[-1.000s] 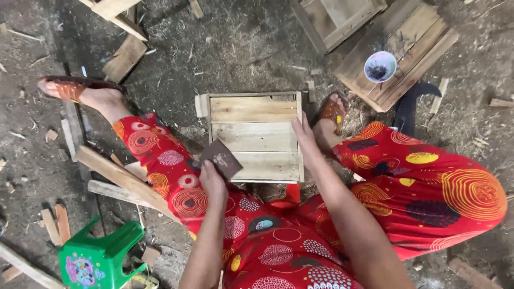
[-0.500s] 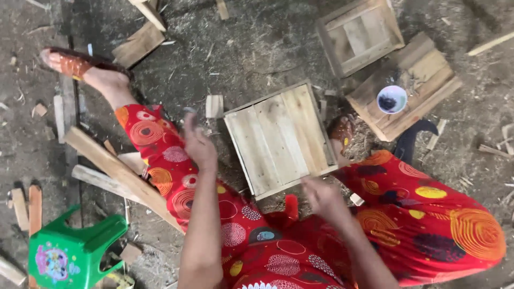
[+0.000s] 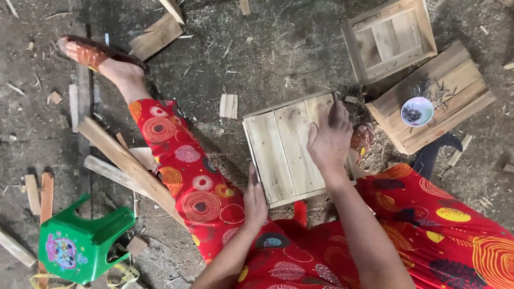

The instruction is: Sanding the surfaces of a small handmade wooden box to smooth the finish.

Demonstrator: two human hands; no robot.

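A small wooden crate [image 3: 284,150] made of pale slats lies bottom-up on the ground between my legs, turned at a slant. My left hand [image 3: 255,199] grips its near left edge, fingers over the rim. My right hand [image 3: 329,138] lies flat on the slats near the far right corner, fingers spread toward the edge. I sit on the ground in red patterned trousers [image 3: 193,171], left leg stretched out.
Another open crate [image 3: 388,38] and an upturned one [image 3: 435,96] bearing a small bowl of nails [image 3: 416,111] lie at the upper right. Loose wooden slats [image 3: 128,163] and offcuts lie left. A green plastic stool [image 3: 80,243] stands lower left.
The crate was open side up a second ago, with a dark object in my left hand. It has been flipped bottom-up and turned; both hands now rest on it.
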